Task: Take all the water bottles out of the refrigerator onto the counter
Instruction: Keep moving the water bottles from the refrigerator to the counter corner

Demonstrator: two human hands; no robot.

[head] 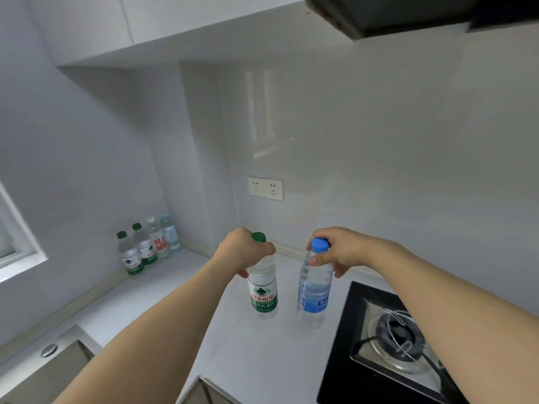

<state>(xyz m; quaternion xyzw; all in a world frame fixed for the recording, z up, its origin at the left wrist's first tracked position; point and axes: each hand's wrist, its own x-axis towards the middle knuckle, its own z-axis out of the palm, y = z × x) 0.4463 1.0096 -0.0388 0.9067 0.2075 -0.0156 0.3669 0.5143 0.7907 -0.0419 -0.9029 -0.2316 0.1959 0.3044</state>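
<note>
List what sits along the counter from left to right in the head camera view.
Sink → four bottles in the corner → green-capped bottle held by the left hand → blue-capped bottle held by the right hand → gas stove.

Green-capped bottle: clear, glossy plastic, showing a printed green and white label. Blue-capped bottle: clear ribbed plastic, catching light, with a glossy blue label. Counter: smooth, pale, looking matt to faintly sheened. Wall panel: glossy and reflecting. Hob: black glass, shining; burner tray looking like brushed metal. Sink rim: a metal fitting is gleaming.
</note>
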